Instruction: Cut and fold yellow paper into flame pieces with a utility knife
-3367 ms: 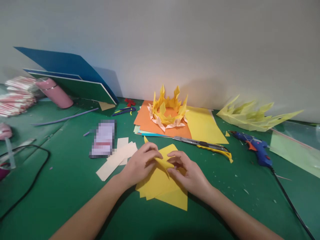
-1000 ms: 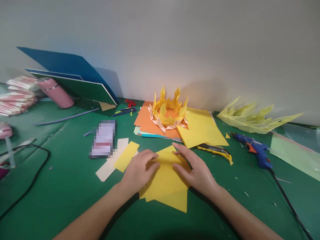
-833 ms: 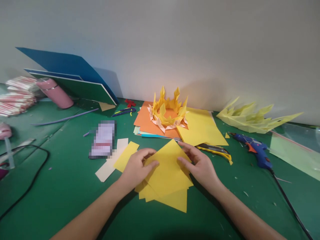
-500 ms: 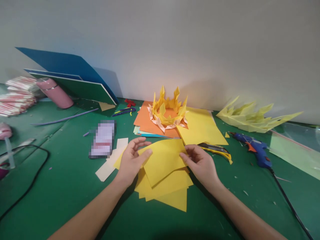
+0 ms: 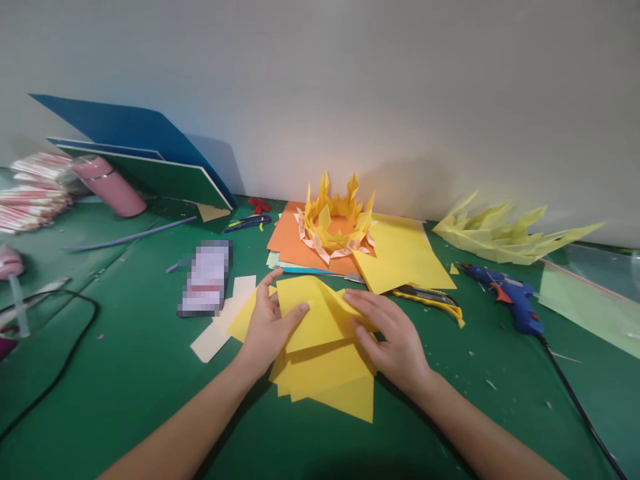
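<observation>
A yellow sheet of paper (image 5: 315,317) is held between both hands, its right side bent upward. My left hand (image 5: 270,320) grips its left edge, thumb on top. My right hand (image 5: 393,330) pinches its right side between thumb and fingers. Below it, a loose stack of yellow sheets (image 5: 340,387) lies fanned on the green table. Behind the hands, a folded yellow paper crown (image 5: 337,220) with a pale pink base rests on orange sheets (image 5: 285,233). A larger yellow sheet (image 5: 405,257) lies beside the crown, partly over a yellow utility knife (image 5: 435,298).
To the right lie a blue glue gun (image 5: 510,293) with a black cord and a pale yellow folded paper piece (image 5: 500,237). On the left are a blurred phone-like object (image 5: 206,277), cream strips (image 5: 215,339), a pink bottle (image 5: 110,187) and leaning boards (image 5: 145,175).
The held sheet has turned so its lower edge is more level, and its right side now bends up. My right hand has moved slightly left and down, uncovering more of the knife.
</observation>
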